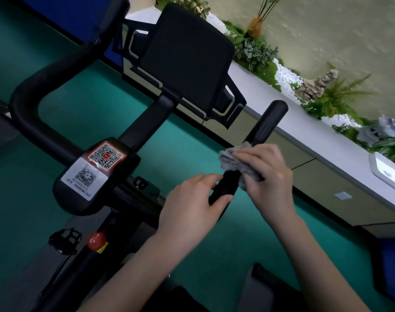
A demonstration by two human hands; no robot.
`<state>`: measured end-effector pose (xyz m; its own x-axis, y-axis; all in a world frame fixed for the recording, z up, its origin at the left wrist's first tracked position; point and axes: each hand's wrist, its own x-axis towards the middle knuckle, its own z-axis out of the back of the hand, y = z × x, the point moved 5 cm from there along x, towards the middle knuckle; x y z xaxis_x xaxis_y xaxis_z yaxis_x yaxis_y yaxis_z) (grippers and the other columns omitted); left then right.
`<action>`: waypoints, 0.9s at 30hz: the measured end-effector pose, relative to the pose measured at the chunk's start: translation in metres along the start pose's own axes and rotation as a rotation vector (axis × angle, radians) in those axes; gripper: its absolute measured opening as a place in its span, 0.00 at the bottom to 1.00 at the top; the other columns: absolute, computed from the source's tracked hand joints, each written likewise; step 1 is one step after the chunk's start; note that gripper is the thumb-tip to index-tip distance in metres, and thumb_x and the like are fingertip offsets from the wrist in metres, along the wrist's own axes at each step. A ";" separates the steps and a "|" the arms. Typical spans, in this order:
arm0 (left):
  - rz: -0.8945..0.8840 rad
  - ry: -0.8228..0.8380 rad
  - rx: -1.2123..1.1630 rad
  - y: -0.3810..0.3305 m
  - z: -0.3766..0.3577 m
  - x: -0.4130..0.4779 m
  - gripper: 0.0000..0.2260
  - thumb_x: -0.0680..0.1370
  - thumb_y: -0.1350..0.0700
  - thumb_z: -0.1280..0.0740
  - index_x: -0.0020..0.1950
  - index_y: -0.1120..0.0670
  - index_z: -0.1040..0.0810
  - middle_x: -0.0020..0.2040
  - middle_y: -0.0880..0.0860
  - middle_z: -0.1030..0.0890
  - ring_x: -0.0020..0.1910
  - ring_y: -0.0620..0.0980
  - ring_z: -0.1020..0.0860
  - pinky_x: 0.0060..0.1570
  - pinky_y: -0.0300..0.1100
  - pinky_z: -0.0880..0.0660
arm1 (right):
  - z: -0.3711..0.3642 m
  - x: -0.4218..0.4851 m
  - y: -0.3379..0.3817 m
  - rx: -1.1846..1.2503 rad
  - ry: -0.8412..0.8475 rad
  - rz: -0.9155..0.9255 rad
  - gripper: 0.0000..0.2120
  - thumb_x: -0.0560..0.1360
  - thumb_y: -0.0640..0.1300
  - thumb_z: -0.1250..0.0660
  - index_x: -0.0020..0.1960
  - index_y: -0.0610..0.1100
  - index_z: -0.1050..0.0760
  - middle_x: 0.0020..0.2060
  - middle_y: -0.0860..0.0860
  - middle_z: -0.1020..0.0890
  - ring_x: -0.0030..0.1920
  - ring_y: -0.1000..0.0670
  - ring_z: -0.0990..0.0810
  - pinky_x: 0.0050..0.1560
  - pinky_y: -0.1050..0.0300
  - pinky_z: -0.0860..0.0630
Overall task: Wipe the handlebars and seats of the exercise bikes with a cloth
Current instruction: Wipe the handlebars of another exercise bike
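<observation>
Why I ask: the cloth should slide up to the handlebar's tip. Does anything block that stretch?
Nothing visible does. The handlebar is bare from the cloth to its tip; the left hand grips it below the cloth.

Floor (79,113): teal, smooth, running up to a dark skirting line. A grey mat (23,266) lies on it at lower left.
- Bike (144,122): black; its base is out of view.
- Blue panel (75,14): upright at the floor's far edge.
- Cabinet (327,183): beige fronts, along the wall side.

Surface (259,86): white ledge topping the cabinet. On it:
- plants (255,52), green and variegated
- white pebbles (286,79), in beds among them
- rock (318,84), grey-brown, upright
- white box (387,172), flat, near the front edge
</observation>
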<state>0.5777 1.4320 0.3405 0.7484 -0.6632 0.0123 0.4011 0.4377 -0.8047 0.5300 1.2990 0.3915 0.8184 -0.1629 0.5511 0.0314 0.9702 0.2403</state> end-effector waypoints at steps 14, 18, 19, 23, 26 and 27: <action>-0.030 0.057 -0.070 0.002 0.003 0.003 0.19 0.74 0.43 0.32 0.62 0.46 0.26 0.51 0.45 0.21 0.45 0.48 0.21 0.45 0.48 0.23 | 0.017 0.037 -0.010 -0.170 -0.195 -0.077 0.15 0.66 0.26 0.32 0.51 0.35 0.18 0.47 0.44 0.17 0.49 0.42 0.24 0.53 0.65 0.32; -0.072 0.092 -0.045 0.001 0.000 0.002 0.18 0.75 0.43 0.34 0.63 0.47 0.27 0.51 0.46 0.22 0.46 0.50 0.22 0.47 0.50 0.24 | 0.000 0.010 -0.007 -0.165 -0.097 -0.068 0.18 0.63 0.22 0.33 0.50 0.33 0.19 0.47 0.42 0.18 0.50 0.43 0.28 0.53 0.60 0.31; -0.076 0.095 -0.044 0.001 0.000 0.002 0.18 0.76 0.44 0.35 0.63 0.47 0.27 0.51 0.46 0.22 0.47 0.50 0.22 0.47 0.49 0.24 | 0.000 0.013 -0.011 -0.186 -0.111 -0.068 0.18 0.63 0.21 0.33 0.50 0.33 0.19 0.47 0.41 0.19 0.50 0.43 0.28 0.53 0.59 0.31; -0.086 0.093 -0.040 0.000 0.002 0.001 0.19 0.76 0.44 0.35 0.64 0.48 0.28 0.51 0.46 0.22 0.46 0.49 0.22 0.46 0.49 0.24 | 0.015 0.044 -0.031 -0.227 -0.318 -0.171 0.16 0.66 0.24 0.35 0.52 0.33 0.20 0.48 0.39 0.19 0.51 0.40 0.26 0.55 0.66 0.34; -0.090 0.088 -0.043 -0.001 0.002 0.000 0.18 0.76 0.45 0.34 0.64 0.49 0.27 0.51 0.47 0.22 0.45 0.50 0.22 0.46 0.50 0.24 | 0.024 0.051 -0.038 -0.157 -0.461 -0.309 0.16 0.67 0.27 0.38 0.52 0.35 0.20 0.49 0.41 0.20 0.52 0.39 0.24 0.57 0.65 0.32; -0.087 0.087 -0.049 -0.001 0.002 0.001 0.18 0.75 0.45 0.34 0.64 0.49 0.27 0.51 0.47 0.22 0.45 0.51 0.22 0.46 0.50 0.24 | 0.024 0.046 -0.037 -0.114 -0.499 -0.351 0.16 0.68 0.27 0.38 0.52 0.36 0.20 0.49 0.43 0.20 0.52 0.40 0.23 0.56 0.63 0.30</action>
<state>0.5796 1.4325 0.3424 0.6624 -0.7484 0.0340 0.4349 0.3472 -0.8309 0.5529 1.2514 0.4274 0.3818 -0.5131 0.7687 0.3337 0.8521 0.4031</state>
